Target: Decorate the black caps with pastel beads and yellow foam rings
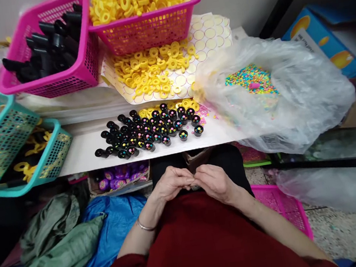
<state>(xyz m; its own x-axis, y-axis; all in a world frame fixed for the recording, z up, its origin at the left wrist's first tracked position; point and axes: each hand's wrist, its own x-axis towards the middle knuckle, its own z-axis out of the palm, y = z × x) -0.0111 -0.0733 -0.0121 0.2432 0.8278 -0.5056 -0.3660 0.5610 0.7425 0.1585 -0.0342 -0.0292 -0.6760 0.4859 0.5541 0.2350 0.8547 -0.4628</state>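
My left hand point(173, 181) and my right hand point(215, 181) meet in front of my body, below the table's front edge. Their fingers are curled and pressed together at the tips. Whatever may be between them is too small or hidden to make out. Beyond my hands, a cluster of small round black cups point(147, 137) stands on the white table point(80, 156). Many of the cups hold tiny coloured beads. Behind the cups lie some yellow ring-shaped plastic pieces point(145, 79), mostly on a printed sheet with circles point(207, 30).
A pink basket point(87, 27) holds black tubes; another pink basket point(148, 28) is heaped with yellow rings. Teal baskets point(12, 136) stand left. A clear plastic bag point(308, 87) with coloured beads lies right. Below are a box of purple items point(121, 175) and a pink crate point(284, 202).
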